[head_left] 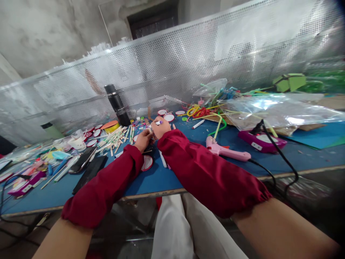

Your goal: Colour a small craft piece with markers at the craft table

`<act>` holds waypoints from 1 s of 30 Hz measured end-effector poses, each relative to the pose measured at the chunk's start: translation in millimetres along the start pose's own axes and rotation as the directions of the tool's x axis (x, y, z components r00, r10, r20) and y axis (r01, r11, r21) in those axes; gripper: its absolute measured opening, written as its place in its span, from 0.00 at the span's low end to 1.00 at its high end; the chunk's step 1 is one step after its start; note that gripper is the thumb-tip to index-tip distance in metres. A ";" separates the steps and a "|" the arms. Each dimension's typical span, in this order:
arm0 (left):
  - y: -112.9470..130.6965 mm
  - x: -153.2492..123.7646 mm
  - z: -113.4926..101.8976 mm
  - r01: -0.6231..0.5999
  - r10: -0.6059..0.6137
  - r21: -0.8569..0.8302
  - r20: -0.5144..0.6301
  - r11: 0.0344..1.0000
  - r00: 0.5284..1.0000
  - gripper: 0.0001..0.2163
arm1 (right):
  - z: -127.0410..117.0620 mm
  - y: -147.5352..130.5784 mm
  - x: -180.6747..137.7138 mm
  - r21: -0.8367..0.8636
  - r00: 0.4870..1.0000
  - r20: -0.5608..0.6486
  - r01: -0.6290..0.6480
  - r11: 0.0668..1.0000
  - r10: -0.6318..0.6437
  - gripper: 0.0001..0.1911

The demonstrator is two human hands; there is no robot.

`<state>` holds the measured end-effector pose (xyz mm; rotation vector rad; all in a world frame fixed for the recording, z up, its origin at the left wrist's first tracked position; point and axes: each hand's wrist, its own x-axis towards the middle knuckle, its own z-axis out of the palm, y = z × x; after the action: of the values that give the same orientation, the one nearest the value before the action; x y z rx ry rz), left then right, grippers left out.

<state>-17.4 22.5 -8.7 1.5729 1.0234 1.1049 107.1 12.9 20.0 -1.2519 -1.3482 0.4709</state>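
Observation:
Over the blue table, my right hand (162,128) is closed around a white marker (159,123) with a purple end. My left hand (143,139) meets it, its fingers pinched together at the marker's other end; what they hold is too small and covered to name. Just below the hands lies a round white disc (147,163) with a red rim. Another white marker (163,159) rests beside my right sleeve. More discs (169,117) with red rims lie beyond my hands.
Craft sticks (114,138) are heaped at left, near a black thermos (117,105) and a phone (83,159). At right are a pink glue gun (228,150) with a cord, a purple power strip (261,141) and plastic bags (285,108). A perforated metal screen (172,64) stands behind.

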 end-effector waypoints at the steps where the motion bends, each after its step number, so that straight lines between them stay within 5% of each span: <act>1: 0.3 -0.2 0.2 0.000 0.000 0.000 0.005 1.000 1.000 0.09 | 0.1 0.2 0.3 -0.001 1.000 0.000 -0.001 1.000 0.001 0.07; 30: 1.2 -0.8 0.6 -0.010 0.010 -0.005 -0.001 1.000 1.000 0.09 | 0.1 1.3 2.8 -0.016 1.000 -0.007 0.022 1.000 -0.022 0.07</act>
<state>-16.9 21.3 -7.8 1.5752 1.0140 1.1142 108.2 15.8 20.1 -1.2494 -1.3609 0.4412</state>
